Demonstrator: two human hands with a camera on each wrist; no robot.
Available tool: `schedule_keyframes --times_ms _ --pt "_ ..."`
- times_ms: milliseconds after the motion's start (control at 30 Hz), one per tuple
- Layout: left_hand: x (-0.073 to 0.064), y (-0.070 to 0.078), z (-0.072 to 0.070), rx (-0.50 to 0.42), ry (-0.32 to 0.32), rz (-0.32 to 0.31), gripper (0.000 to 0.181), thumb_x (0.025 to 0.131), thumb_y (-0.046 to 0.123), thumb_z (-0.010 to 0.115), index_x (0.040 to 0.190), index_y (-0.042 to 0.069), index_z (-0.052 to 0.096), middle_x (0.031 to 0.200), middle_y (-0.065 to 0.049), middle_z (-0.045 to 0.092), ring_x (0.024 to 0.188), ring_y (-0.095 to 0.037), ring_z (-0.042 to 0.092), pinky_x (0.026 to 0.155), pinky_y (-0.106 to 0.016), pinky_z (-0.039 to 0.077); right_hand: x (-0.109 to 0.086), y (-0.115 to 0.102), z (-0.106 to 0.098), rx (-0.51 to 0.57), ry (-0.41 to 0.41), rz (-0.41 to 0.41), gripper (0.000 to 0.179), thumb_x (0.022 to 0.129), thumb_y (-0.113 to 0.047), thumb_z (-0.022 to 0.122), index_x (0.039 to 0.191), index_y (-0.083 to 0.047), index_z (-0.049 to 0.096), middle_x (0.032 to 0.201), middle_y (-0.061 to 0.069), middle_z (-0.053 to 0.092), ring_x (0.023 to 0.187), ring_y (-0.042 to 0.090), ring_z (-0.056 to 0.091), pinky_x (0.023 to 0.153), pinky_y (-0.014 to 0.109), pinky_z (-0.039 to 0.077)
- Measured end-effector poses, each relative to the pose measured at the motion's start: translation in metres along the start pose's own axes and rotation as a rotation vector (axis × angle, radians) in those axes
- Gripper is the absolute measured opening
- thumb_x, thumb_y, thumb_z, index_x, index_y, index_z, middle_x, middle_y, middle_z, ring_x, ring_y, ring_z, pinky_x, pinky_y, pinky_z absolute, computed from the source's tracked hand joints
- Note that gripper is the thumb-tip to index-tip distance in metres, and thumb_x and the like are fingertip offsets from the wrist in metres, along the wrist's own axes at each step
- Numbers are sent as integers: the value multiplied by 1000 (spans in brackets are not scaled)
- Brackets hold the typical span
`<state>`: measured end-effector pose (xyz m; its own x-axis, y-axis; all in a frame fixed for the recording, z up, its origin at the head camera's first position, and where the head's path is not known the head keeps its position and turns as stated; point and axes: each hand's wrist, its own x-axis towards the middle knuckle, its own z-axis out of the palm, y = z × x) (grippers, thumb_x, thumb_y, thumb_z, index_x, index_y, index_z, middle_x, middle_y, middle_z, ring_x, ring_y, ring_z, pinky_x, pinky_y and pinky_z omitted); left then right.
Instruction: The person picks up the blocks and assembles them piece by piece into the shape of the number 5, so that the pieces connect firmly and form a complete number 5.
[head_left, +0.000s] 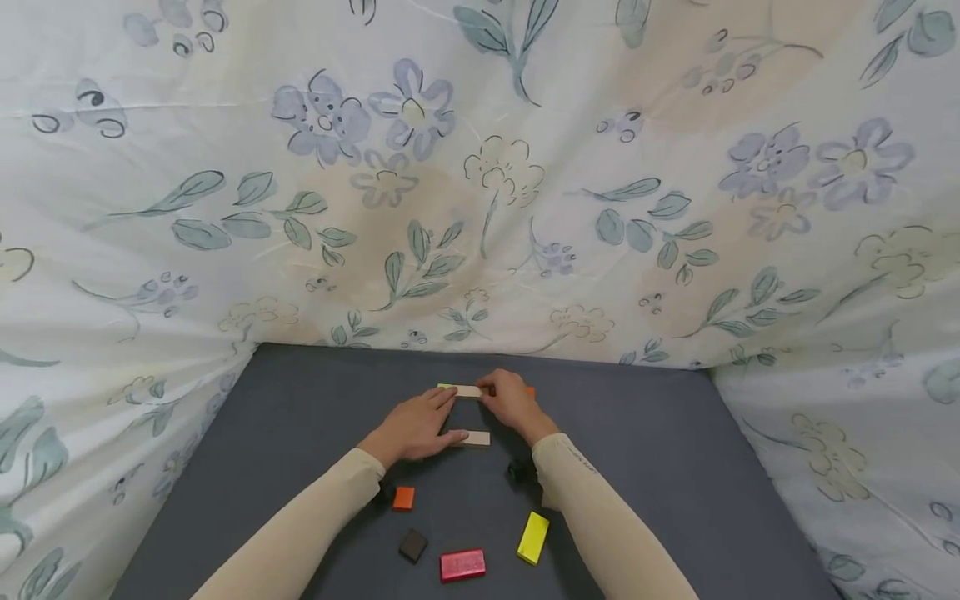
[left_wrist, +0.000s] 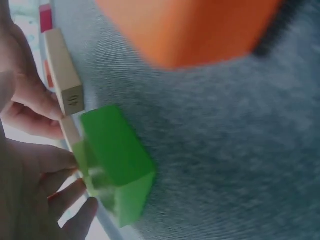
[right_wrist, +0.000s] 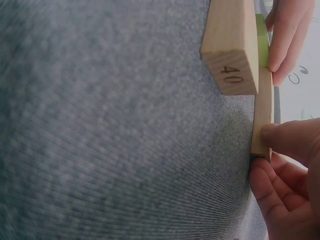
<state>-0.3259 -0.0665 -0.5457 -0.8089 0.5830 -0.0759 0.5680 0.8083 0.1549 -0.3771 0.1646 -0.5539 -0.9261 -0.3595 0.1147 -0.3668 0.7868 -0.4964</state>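
Your right hand (head_left: 513, 404) pinches the right end of the far wooden bar (head_left: 469, 392), which lies lengthwise near the back of the dark surface (head_left: 637, 475). Your left hand (head_left: 420, 425) has its fingers extended and a little apart; their tips are at the bar's other end, where a light green block (right_wrist: 262, 42) meets it. I think you hold both ends so that the bar does not slide or turn while they touch.

Mind the nearer wooden block (head_left: 478, 438), marked 40: it lies in front of the bar, with a gap between, and your left thumb is at its left end. Under your left hand is also a green block (left_wrist: 117, 150), so this side is tight. Behind the bar, only a narrow strip remains before the flowered cloth (head_left: 450, 283); sideways, the surface gives wider room.
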Motion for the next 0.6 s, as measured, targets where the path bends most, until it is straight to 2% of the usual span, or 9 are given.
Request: schedule_keyframes --times_ms 267,500,600 --pt "8 5 -8 30 7 -7 73 113 58 47 167 9 44 170 -11 42 156 -35 39 122 -55 36 3 4 -2 17 -12 -2 25 103 -9 76 127 -4 80 107 7 71 93 22 67 81 42 58" --pt "20 4 -4 69 58 31 66 116 52 43 163 6 50 166 -12 46 151 -36 43 121 -55 36 6 10 -6 30 -11 37 26 101 -9 79 126 -6 80 104 4 70 89 18 64 79 40 57" --pt "20 1 -2 76 65 12 64 117 51 43 161 6 52 164 -12 47 149 -36 44 123 -53 34 10 8 -6 33 -39 15 27 102 -8 77 128 -5 79 107 6 70 91 20 65 79 41 57"
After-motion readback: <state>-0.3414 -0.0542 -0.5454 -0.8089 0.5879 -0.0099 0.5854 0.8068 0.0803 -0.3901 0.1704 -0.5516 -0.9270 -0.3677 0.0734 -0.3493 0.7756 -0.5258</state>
